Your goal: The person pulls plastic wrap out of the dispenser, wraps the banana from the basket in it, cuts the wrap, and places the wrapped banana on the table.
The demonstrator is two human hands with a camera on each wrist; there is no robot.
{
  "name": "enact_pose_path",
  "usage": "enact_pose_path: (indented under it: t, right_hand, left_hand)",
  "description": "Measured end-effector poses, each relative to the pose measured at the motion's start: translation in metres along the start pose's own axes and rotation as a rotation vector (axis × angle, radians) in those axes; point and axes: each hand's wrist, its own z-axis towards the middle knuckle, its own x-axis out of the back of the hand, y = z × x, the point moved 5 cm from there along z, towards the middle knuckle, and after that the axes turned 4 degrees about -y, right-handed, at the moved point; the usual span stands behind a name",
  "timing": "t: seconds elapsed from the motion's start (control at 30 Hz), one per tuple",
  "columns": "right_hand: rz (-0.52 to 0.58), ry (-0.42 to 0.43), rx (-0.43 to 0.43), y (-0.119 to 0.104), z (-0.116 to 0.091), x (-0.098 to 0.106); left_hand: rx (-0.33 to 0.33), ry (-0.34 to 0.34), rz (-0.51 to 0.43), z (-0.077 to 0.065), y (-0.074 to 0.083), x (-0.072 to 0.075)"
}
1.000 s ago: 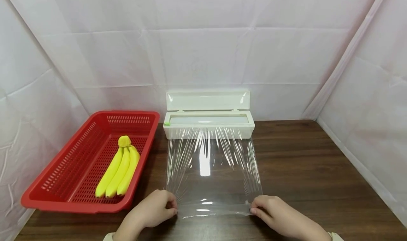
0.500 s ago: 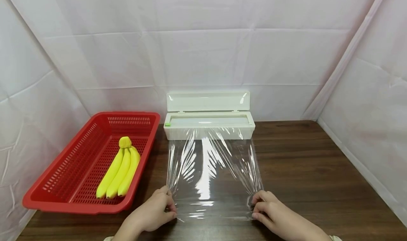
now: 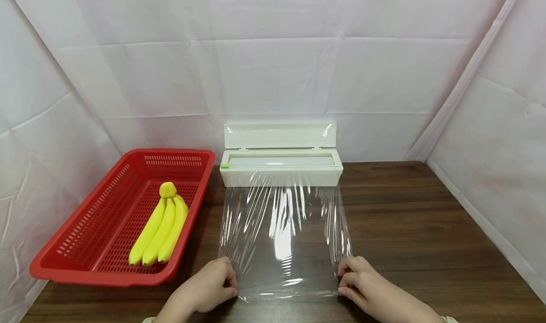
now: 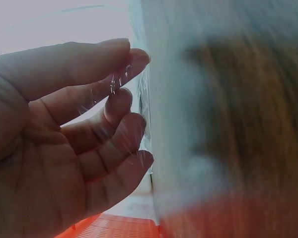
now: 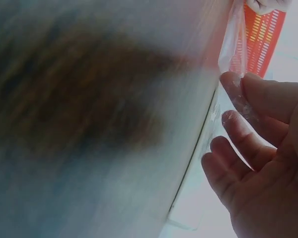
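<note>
A sheet of clear plastic wrap (image 3: 264, 237) stretches toward me from a white wrap dispenser (image 3: 281, 177), whose lid (image 3: 279, 136) stands raised at the back. My left hand (image 3: 209, 285) pinches the sheet's near left corner between thumb and forefinger. At the near right corner, my right hand (image 3: 367, 287) pinches it the same way. Close up in the left wrist view, film clings over the left fingertips (image 4: 120, 101). In the right wrist view, a bit of film is bunched at the right thumb and forefinger.
To the left stands a red plastic basket (image 3: 102, 278) with a bunch of yellow bananas (image 3: 159, 228) in it. A small green piece (image 3: 224, 165) sits at the dispenser's left end. White cloth walls (image 3: 273, 76) surround the dark wooden table (image 3: 409, 228) at the back and sides.
The near edge of the plastic wrap has come slightly toward me, and its creases and glints have shifted. Both hands moved only a little and still hold the corners. Basket and bananas stay put.
</note>
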Motion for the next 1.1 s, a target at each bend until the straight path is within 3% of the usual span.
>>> enact_pose_path:
  t: [0.17, 0.37, 0.5, 0.73, 1.1]
  right_hand:
    - [-0.038, 0.026, 0.019, -0.0008, 0.0008, -0.0019]
    - [-0.009, -0.124, -0.028, 0.0000, 0.0011, -0.0052]
    - [-0.017, -0.188, -0.081, 0.0008, 0.0018, -0.0053]
    - [-0.055, -0.178, -0.086, -0.0007, 0.0020, -0.0029]
    - [-0.020, -0.162, -0.060, -0.0012, 0.0027, -0.0022]
  left_hand:
    - [0.000, 0.002, 0.017, 0.0005, 0.0002, -0.0008]
    - [0.007, -0.001, 0.032, 0.0004, -0.0002, -0.0012]
    - [0.050, -0.006, 0.053, -0.0018, -0.0008, -0.0021]
    - [0.099, -0.032, 0.105, -0.0037, 0.0009, 0.0000]
    - [0.128, -0.049, 0.070, -0.0069, 0.0076, 0.0055]
